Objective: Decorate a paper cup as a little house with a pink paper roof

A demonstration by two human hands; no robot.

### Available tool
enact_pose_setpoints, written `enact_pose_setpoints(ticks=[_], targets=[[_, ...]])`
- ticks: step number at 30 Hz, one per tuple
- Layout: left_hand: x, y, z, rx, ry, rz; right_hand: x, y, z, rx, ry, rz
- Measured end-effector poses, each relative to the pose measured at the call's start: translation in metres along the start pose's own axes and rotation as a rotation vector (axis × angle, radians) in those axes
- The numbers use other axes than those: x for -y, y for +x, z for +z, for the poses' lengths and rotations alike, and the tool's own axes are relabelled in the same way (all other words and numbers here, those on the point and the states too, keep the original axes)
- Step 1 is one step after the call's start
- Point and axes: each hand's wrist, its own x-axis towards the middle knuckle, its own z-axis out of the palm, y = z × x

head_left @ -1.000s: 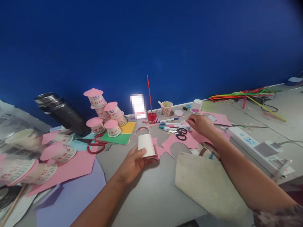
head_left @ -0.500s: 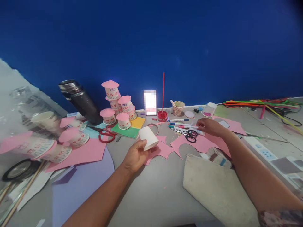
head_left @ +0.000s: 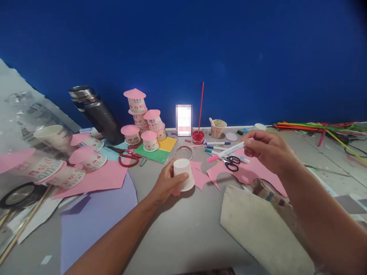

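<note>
A plain white paper cup (head_left: 181,172) is upside down in my left hand (head_left: 168,179), with the thumb across its side. My right hand (head_left: 265,151) pinches a white marker with a pink cap (head_left: 226,152) near its rear end, holding it above the table. Under the marker lie black-handled scissors (head_left: 231,163) and several other markers, among them a blue-capped marker (head_left: 217,143). Pink paper (head_left: 243,173) with curved cut-outs lies beneath and beside the scissors. A ring of tape (head_left: 184,152) is just behind the cup.
Stacked decorated cups with pink cone roofs (head_left: 134,93) stand at the back left near a black flask (head_left: 97,114). Red-handled scissors (head_left: 129,160) lie by green card (head_left: 155,154). A beige cloth (head_left: 258,229) lies front right. A red stick (head_left: 201,107) stands upright at the back.
My right hand has lifted the pink-capped marker off the pile and brought it toward me. My left hand has turned the cup so its closed base points up.
</note>
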Motion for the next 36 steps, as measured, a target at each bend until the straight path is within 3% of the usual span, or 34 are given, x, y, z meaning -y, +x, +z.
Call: enact_pose_setpoints(ticks=[5,9,11,14,19,23,26,30,36], targets=[[-0.002,-0.004,0.005,-0.108,0.431,0.225,-0.027,-0.004,0.041,-0.073,0.491,0.215],[-0.005,-0.014,0.007,-0.150,0.621,0.628,-0.054,-0.015,0.065,-0.081,0.518,0.232],[-0.005,-0.023,0.011,-0.117,0.689,0.667,-0.055,-0.025,0.070,-0.059,0.516,0.217],[-0.004,-0.037,0.019,-0.035,0.724,0.578,-0.047,-0.041,0.075,0.011,0.492,0.171],[-0.004,-0.046,0.032,-0.022,0.677,0.478,-0.044,-0.057,0.082,0.126,0.452,0.106],[-0.009,-0.044,0.039,0.090,0.574,0.228,-0.055,-0.060,0.083,0.278,0.253,0.101],[-0.013,-0.042,0.044,0.129,0.499,0.081,-0.060,-0.058,0.079,0.261,0.168,0.108],[-0.016,-0.039,0.047,0.110,0.463,0.034,-0.064,-0.054,0.075,0.259,0.161,0.074],[-0.024,-0.036,0.047,0.174,0.386,-0.090,-0.059,-0.051,0.072,0.269,0.191,0.032]])
